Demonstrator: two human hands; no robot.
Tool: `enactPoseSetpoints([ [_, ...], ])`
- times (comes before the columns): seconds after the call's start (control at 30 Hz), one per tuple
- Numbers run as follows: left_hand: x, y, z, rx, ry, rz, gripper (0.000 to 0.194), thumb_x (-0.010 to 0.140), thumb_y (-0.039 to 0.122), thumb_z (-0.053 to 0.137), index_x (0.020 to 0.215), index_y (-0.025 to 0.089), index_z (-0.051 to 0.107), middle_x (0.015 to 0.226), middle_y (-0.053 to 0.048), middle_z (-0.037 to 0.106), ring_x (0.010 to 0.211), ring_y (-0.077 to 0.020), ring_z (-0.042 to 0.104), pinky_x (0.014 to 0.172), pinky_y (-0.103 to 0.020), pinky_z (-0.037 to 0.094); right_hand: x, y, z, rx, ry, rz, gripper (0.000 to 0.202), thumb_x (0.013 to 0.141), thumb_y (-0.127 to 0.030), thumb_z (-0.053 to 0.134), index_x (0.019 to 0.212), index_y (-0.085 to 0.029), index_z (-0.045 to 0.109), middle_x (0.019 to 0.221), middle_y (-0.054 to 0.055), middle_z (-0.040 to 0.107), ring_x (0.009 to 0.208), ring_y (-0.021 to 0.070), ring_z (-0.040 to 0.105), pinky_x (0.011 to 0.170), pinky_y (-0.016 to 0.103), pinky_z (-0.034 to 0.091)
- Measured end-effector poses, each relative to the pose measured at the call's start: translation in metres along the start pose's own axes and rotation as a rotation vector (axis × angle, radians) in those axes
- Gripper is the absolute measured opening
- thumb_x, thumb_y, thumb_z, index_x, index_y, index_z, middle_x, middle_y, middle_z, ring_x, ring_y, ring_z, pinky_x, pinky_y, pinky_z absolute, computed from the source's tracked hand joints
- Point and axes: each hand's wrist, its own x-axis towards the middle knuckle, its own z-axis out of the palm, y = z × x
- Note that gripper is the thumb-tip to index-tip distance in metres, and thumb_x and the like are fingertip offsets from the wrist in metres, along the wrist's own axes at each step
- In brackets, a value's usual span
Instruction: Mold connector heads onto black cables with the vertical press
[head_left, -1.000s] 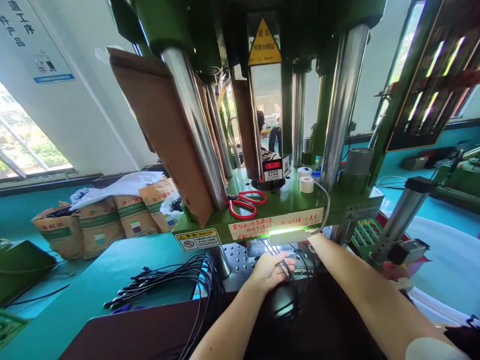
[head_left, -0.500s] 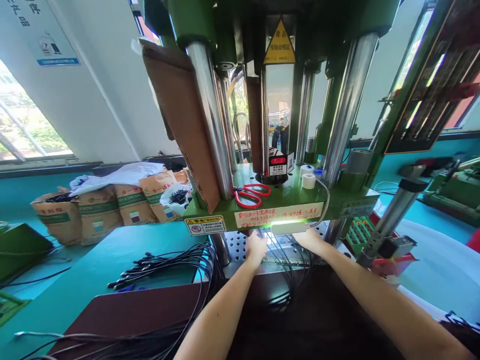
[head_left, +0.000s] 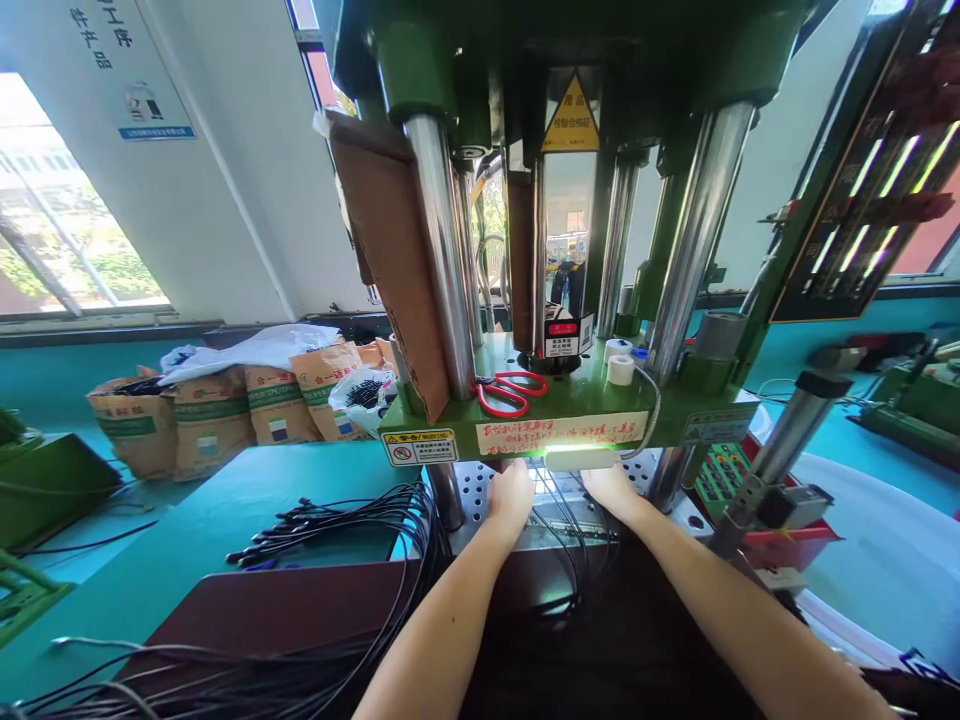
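Note:
Both my hands reach in under the green plate [head_left: 442,425] of a press with steel columns. My left hand [head_left: 512,497] is at the left of the opening, its fingers hidden under the plate. My right hand [head_left: 609,490] is at the right, its fingertips out of sight too. Between them, several thin black cables [head_left: 564,515] run out of the opening over the perforated metal bed [head_left: 471,500] and hang down at the front. What either hand grips cannot be made out. Above them, a lit white lamp [head_left: 577,459] is fixed to the plate's front edge.
Red-handled scissors [head_left: 513,393] and white rolls [head_left: 620,368] lie on the plate. Bundled black cables [head_left: 352,520] spread over the teal table [head_left: 285,480] at left. A cardboard sheet [head_left: 394,260] leans on the left column. Paper sacks [head_left: 214,420] stand behind.
The camera view has shifted a little, so the press sits slightly lower and further right. My right hand has come slightly further into view, and both hands remain under the plate.

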Motion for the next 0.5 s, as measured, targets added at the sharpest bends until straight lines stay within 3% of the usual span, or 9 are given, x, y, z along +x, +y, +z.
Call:
enactPoseSetpoints([
  [0.1, -0.002, 0.005, -0.003, 0.019, 0.029, 0.007, 0.030, 0.082, 0.019, 0.035, 0.104, 0.013, 0.056, 0.092, -0.015, 0.064, 0.090, -0.0269, 0.059, 0.077, -0.037, 0.043, 0.000, -0.003, -0.006, -0.034, 0.016, 0.051, 0.027, 0.088, -0.032, 0.047, 0.101, -0.012, 0.059, 0.095, 0.008, 0.063, 0.085, 0.0176, 0.059, 0.079, 0.038, 0.045],
  [0.27, -0.010, 0.019, -0.007, 0.010, 0.079, 0.046, 0.033, 0.083, 0.033, 0.039, 0.106, 0.015, 0.055, 0.098, -0.013, 0.062, 0.098, -0.0246, 0.055, 0.077, -0.033, 0.043, -0.003, -0.014, -0.014, -0.063, 0.058, 0.025, 0.022, 0.088, -0.021, 0.045, 0.100, -0.011, 0.060, 0.097, 0.010, 0.064, 0.086, 0.0189, 0.060, 0.075, 0.035, 0.047],
  [0.5, -0.003, 0.019, 0.002, 0.014, 0.072, 0.075, 0.033, 0.081, 0.010, 0.031, 0.097, 0.008, 0.059, 0.087, -0.017, 0.063, 0.089, -0.0246, 0.058, 0.072, -0.034, 0.045, 0.001, -0.026, -0.011, -0.069, 0.132, -0.023, 0.022, 0.087, -0.016, 0.045, 0.103, -0.012, 0.060, 0.101, 0.011, 0.062, 0.091, 0.0194, 0.057, 0.081, 0.035, 0.044],
])
